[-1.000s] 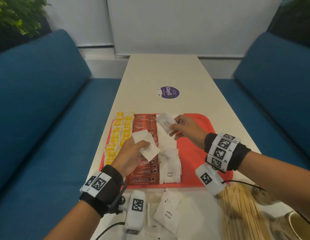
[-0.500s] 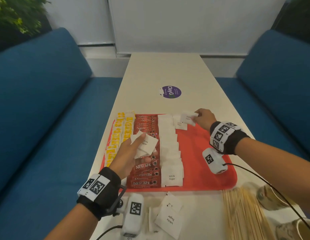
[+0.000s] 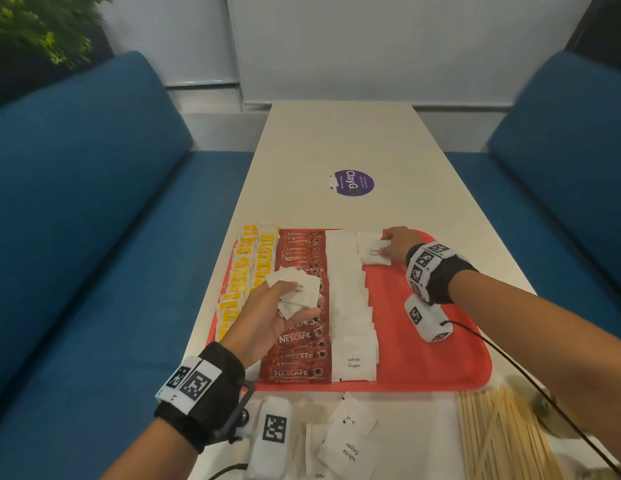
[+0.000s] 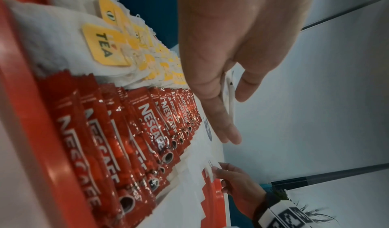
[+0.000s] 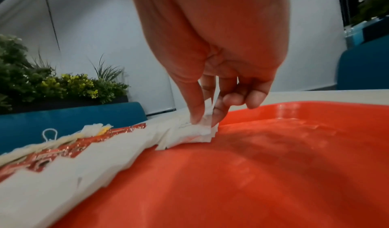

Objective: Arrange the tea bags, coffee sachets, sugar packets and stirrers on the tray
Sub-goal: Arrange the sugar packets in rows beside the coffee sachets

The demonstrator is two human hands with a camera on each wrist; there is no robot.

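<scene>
A red tray carries rows of yellow tea bags, red coffee sachets and white sugar packets. My left hand hovers over the coffee row and holds a small stack of sugar packets between thumb and fingers. At the tray's far edge my right hand pinches one sugar packet that lies beside the sugar row. In the right wrist view, thumb and fingers press that sugar packet onto the tray. The left wrist view shows the held packets edge-on.
Loose sugar packets lie on the white table in front of the tray. A pile of wooden stirrers lies at the near right beside paper cups. A purple sticker sits further up the table. Blue benches flank both sides.
My right hand carried a sugar packet from the tray's middle to its far edge and lowered it onto the tray beside the sugar row. The left hand stayed over the coffee sachets with its stack.
</scene>
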